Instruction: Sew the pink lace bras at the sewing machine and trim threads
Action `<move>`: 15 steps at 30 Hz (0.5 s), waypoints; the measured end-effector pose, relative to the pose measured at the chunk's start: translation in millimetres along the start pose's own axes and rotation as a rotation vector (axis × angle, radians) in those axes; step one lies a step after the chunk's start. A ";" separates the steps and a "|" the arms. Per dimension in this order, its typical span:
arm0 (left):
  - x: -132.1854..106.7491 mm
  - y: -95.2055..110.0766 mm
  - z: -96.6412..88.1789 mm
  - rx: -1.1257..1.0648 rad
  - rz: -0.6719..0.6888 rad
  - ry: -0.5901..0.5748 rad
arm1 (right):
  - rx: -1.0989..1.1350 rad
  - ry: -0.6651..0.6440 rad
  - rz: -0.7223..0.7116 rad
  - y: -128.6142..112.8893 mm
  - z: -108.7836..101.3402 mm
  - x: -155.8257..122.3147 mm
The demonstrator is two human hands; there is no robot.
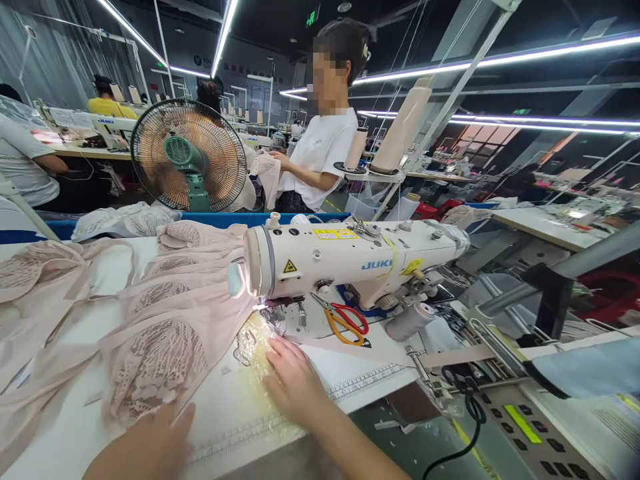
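Observation:
My left hand (150, 443) lies flat, fingers together, on the near edge of pale pink lace garments (165, 333) spread on the white sewing table (225, 413). My right hand (295, 383) rests palm down, fingers stretched toward the needle of the white JUKI sewing machine (350, 257), pressing a thin see-through piece of fabric (253, 350) under the presser foot. A strip of pink tape (345, 350) runs right from the needle. Neither hand grips anything.
Scissors (345, 320) with red and orange handles lie under the machine arm beside a thread cone (410, 320). A control panel (520, 420) sits at the right. A fan (190, 157) stands behind the table. A person in a white shirt (320, 150) works beyond it; others sit far left.

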State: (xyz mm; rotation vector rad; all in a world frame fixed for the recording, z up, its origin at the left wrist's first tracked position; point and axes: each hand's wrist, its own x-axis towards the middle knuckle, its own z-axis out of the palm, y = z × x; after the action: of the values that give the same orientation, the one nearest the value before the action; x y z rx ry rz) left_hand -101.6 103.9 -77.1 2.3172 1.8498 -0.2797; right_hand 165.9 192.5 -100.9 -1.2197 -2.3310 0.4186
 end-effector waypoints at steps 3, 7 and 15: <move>6.2 -11.0 -2.7 0.001 -0.020 0.165 | 0.055 0.085 -0.039 -4.0 -4.4 -6.2; 19.0 -27.5 -7.5 0.030 -0.079 0.349 | 0.288 -0.003 -0.059 -17.0 -25.7 -43.9; 10.9 -31.3 23.7 -0.006 -0.096 0.473 | -0.001 -0.534 0.143 -11.7 -37.0 -113.7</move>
State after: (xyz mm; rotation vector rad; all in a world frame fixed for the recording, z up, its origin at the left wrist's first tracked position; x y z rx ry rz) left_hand -130.8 115.3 -103.0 2.4483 2.1588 0.2915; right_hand 233.8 93.6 -94.5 -1.4136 -2.6800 0.8845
